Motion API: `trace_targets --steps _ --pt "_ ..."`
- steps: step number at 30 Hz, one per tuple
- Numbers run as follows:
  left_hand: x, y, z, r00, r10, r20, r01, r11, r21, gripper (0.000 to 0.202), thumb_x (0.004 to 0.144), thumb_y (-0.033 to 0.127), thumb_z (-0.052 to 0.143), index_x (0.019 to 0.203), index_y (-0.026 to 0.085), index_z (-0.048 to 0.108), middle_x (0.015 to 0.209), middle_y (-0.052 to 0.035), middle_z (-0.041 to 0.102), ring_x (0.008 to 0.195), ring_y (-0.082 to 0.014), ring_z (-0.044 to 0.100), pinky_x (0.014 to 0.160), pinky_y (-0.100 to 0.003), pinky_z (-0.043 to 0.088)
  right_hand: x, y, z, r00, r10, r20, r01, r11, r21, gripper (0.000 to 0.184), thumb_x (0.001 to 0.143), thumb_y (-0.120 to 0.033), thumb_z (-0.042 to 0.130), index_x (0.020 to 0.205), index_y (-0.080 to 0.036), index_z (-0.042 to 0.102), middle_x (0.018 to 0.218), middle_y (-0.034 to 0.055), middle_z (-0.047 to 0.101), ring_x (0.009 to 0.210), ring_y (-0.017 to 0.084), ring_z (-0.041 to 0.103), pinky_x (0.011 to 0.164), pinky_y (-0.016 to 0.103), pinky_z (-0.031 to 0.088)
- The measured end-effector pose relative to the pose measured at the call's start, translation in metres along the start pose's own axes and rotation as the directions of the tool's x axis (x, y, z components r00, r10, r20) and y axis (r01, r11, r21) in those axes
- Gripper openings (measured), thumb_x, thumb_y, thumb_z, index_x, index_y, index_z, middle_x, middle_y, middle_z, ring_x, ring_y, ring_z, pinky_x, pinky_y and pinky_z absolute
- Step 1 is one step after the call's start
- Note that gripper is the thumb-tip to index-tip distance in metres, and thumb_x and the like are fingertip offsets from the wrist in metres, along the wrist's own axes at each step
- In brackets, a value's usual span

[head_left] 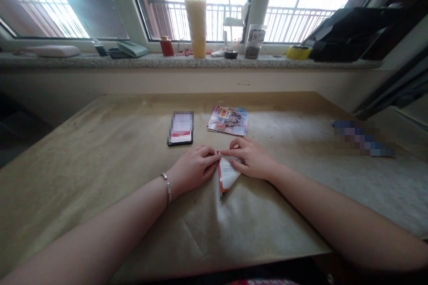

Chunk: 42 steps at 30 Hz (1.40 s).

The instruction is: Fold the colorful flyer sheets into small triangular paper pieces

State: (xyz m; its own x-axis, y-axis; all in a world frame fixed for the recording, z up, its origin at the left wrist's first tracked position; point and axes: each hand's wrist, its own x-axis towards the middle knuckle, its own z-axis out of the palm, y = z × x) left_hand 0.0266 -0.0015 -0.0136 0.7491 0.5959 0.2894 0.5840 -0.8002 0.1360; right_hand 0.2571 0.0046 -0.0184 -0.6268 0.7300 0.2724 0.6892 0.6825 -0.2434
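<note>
A folded piece of printed paper (230, 177), white with red and orange edges, lies on the table between my hands. My left hand (197, 167), with a silver bangle at its wrist, has its fingers closed at the paper's upper left corner. From the other side, my right hand (252, 158) presses the paper down and grips it, its index finger reaching toward that same corner. Part of the paper is hidden under the right fingers. Just beyond the hands rests a small stack of colourful printed leaflets (229, 121).
A phone (181, 129) lies left of the leaflets, its screen blurred. At the table's right side is a blurred bluish item (363, 138). On the windowsill (133, 61) stand a tall cup (196, 26) with a straw, a red bottle (166, 46), a clear jar (254, 42) and yellow tape (298, 52).
</note>
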Motion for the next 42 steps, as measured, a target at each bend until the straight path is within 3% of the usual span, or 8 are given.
trace_targets --steps 42 --pt "0.0008 -0.0012 0.0001 0.999 0.031 0.012 -0.031 1.000 0.006 0.027 0.091 0.022 0.047 0.115 0.018 0.061 0.113 -0.0072 0.064 0.103 -0.0209 0.056 0.091 -0.038 0.048 0.0014 0.0015 0.0028 1.000 0.015 -0.011 -0.015 1.000 0.009 0.036 0.084 -0.030 0.055 0.119 -0.031 0.064 0.105 0.0076 0.055 0.099 0.023 0.049 0.089 0.039 0.041"
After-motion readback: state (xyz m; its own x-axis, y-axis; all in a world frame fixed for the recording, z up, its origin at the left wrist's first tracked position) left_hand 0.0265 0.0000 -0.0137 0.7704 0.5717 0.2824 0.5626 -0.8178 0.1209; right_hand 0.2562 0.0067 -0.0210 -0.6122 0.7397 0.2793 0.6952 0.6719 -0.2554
